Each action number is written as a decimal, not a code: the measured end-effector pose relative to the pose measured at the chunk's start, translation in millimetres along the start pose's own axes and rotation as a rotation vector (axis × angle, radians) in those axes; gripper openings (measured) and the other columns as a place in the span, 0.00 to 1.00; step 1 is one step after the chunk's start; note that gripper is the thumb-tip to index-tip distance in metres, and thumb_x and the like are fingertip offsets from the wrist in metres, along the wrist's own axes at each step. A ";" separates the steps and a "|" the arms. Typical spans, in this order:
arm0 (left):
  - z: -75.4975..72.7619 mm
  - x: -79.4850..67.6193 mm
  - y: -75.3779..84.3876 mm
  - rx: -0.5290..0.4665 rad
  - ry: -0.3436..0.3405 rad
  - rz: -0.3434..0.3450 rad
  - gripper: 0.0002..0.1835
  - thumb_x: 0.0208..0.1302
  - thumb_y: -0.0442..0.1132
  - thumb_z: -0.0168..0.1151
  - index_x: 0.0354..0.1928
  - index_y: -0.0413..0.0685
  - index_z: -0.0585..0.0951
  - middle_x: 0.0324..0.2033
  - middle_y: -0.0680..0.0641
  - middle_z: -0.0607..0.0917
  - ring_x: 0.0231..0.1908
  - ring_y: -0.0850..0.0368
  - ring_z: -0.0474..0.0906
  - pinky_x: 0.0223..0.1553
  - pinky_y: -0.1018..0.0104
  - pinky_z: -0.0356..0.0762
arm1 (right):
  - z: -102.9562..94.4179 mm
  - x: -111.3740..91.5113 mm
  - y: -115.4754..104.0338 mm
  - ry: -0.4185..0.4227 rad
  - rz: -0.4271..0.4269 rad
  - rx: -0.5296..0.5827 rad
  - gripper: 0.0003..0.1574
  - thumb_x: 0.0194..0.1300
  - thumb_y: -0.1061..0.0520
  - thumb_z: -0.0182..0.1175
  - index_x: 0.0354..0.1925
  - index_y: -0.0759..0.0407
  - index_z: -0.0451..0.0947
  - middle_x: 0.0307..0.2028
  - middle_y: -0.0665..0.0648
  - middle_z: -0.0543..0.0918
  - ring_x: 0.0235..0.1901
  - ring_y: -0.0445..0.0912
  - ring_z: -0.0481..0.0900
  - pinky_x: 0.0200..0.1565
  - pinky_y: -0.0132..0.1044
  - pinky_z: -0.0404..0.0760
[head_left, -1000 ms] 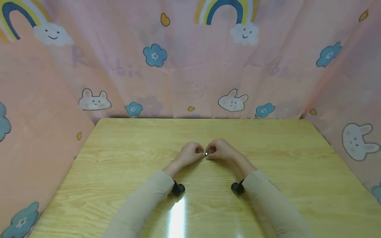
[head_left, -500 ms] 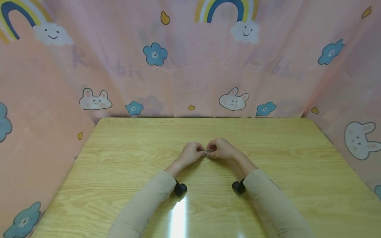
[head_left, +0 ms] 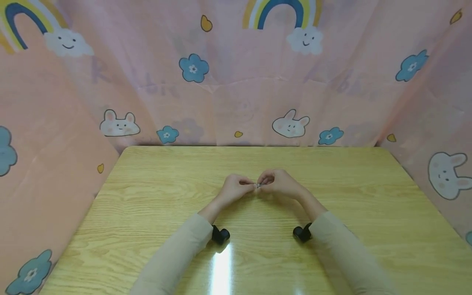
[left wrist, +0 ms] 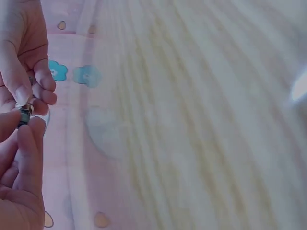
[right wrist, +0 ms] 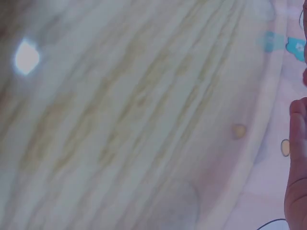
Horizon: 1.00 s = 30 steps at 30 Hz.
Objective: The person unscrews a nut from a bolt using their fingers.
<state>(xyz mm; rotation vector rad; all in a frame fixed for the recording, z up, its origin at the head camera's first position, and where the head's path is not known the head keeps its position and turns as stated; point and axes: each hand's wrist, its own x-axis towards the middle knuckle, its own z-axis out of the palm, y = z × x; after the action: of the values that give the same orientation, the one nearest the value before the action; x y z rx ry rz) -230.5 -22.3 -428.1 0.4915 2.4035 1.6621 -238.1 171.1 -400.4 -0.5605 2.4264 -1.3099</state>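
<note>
In the head view my left hand (head_left: 234, 189) and right hand (head_left: 281, 184) meet fingertip to fingertip above the table. Between them is a small shiny metal piece (head_left: 258, 185), too small to name surely. The left wrist view shows the metal piece (left wrist: 25, 114) closer: short and round, silvery with a dark band. My left hand (left wrist: 21, 182) pinches its lower end. From above, the thumb and fingers of my right hand (left wrist: 24, 52) pinch the other end. Only the edge of my right hand (right wrist: 297, 167) enters the right wrist view, where the piece is out of sight.
The hands are over a glossy wood-grain table (head_left: 166, 176) that reflects a bright light. A pink patterned curtain (head_left: 236, 94) stands behind it and along both sides. A black wrist camera (head_left: 221, 235) sits on the left wrist, another camera (head_left: 302, 233) on the right.
The right hand and forearm have shifted slightly to the right, and the fingertips have risen a little in view. Both hands stay together at the small metal piece, which shows more than half a second ago.
</note>
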 end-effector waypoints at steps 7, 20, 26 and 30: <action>-12.3 -15.8 17.2 -0.174 0.005 -0.021 0.09 0.58 0.37 0.65 0.37 0.37 0.85 0.33 0.45 0.86 0.33 0.57 0.83 0.40 0.60 0.81 | 0.8 -2.2 -6.2 -0.012 -0.062 0.205 0.13 0.54 0.61 0.68 0.37 0.64 0.77 0.34 0.56 0.82 0.35 0.47 0.79 0.39 0.36 0.78; -17.7 -55.7 41.3 -0.257 -0.013 -0.003 0.08 0.58 0.31 0.63 0.38 0.31 0.83 0.35 0.41 0.85 0.34 0.52 0.82 0.41 0.62 0.80 | 16.9 -35.1 -35.4 -0.109 -0.023 0.520 0.12 0.67 0.57 0.55 0.43 0.66 0.74 0.32 0.56 0.82 0.32 0.46 0.82 0.42 0.46 0.81; -19.8 -62.5 48.6 -0.320 -0.011 -0.032 0.10 0.58 0.33 0.64 0.38 0.31 0.82 0.34 0.43 0.85 0.34 0.55 0.82 0.42 0.62 0.80 | 22.2 -42.4 -47.4 -0.022 0.034 0.583 0.05 0.64 0.59 0.58 0.35 0.61 0.75 0.26 0.52 0.83 0.26 0.42 0.81 0.37 0.38 0.82; -21.8 -66.9 52.7 -0.337 -0.017 -0.037 0.11 0.58 0.34 0.64 0.39 0.32 0.82 0.34 0.43 0.85 0.33 0.56 0.82 0.42 0.61 0.80 | 22.4 -47.1 -52.7 -0.003 0.030 0.573 0.04 0.60 0.63 0.61 0.36 0.61 0.76 0.31 0.53 0.82 0.31 0.43 0.81 0.41 0.38 0.81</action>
<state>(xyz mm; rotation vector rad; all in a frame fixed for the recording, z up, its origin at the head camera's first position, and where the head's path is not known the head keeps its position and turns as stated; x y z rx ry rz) -166.6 -48.9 -373.8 0.3995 2.0455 1.9816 -177.1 151.5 -363.0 -0.3613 1.9047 -1.8762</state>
